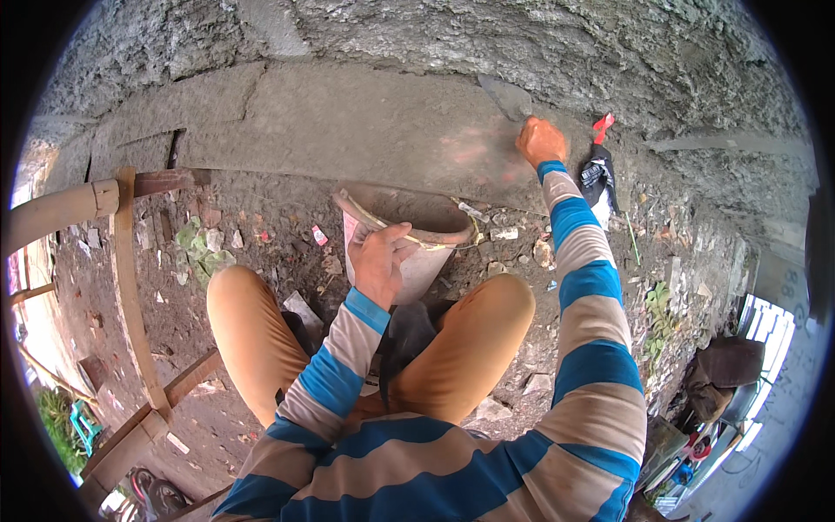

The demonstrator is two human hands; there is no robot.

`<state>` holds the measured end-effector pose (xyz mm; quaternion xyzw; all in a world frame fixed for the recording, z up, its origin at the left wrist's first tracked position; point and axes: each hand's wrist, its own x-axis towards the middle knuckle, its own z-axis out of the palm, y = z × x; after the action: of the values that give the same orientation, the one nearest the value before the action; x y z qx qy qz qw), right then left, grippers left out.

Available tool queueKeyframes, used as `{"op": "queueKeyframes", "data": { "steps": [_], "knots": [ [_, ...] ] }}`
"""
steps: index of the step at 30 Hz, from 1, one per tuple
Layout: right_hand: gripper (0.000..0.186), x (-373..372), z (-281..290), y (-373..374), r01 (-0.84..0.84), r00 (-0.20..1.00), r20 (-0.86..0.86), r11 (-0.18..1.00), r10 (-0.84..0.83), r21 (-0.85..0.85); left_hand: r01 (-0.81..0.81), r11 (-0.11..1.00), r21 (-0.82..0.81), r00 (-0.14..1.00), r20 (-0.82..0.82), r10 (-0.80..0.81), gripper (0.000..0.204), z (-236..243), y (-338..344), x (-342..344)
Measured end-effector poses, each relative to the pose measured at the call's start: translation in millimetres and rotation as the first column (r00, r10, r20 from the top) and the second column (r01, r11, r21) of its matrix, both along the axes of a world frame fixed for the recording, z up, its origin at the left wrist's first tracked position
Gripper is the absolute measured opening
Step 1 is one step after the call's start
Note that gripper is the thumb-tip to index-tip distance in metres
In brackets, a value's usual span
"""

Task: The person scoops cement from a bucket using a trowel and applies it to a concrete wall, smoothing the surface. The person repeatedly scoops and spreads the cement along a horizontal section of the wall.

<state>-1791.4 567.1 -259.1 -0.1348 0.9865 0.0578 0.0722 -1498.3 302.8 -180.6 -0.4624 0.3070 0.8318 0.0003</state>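
My right hand is stretched far forward, closed around the handle of a trowel, which the fist hides. The trowel's grey blade points up and left, against the grey mortar surface where it meets the rough wall. Between my knees stands a bucket with a worn, mortar-crusted rim; it leans against or close to the mortar's lower edge. My left hand is at the bucket's near rim, fingers curled over it. What lies deep inside the bucket is hard to make out.
Rough wall runs along the far side. Right of my right hand lies a black plastic packet with a red strip. A wooden frame stands at left. Rubble and litter cover the ground; bags and tools sit at lower right.
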Motion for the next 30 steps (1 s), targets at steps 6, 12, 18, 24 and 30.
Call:
{"op": "queueKeyframes", "data": {
  "steps": [6,12,18,24,30],
  "knots": [
    [0.035,20.3,-10.9,-9.3,-0.179,0.983,-0.014,0.98,0.181,0.088,-0.032,0.999,0.001,0.999,-0.006,0.032,0.031,6.5,0.8,-2.3],
    [0.032,72.7,13.9,-19.5,-0.374,0.927,-0.016,0.927,0.374,-0.008,-0.041,0.999,-0.014,0.999,0.004,0.041,0.027,-1.7,-0.2,0.3],
    [0.027,15.5,-3.1,-50.7,-0.264,0.961,-0.116,0.958,0.251,-0.11,-0.022,1.0,-0.021,1.0,-0.003,0.022,0.027,4.7,-4.7,-2.8],
    [0.03,-4.3,-47.3,-98.3,-0.323,0.944,-0.093,0.944,0.317,-0.064,-0.025,0.999,0.02,0.999,-0.035,0.026,0.027,-5.2,-4.9,3.5],
    [0.031,26.4,-28.3,-64.9,-0.496,0.867,-0.13,0.858,0.481,-0.135,-0.02,1.0,0.004,1.0,-0.013,0.02,0.026,-5.4,-7.1,3.0]
  ]
}}
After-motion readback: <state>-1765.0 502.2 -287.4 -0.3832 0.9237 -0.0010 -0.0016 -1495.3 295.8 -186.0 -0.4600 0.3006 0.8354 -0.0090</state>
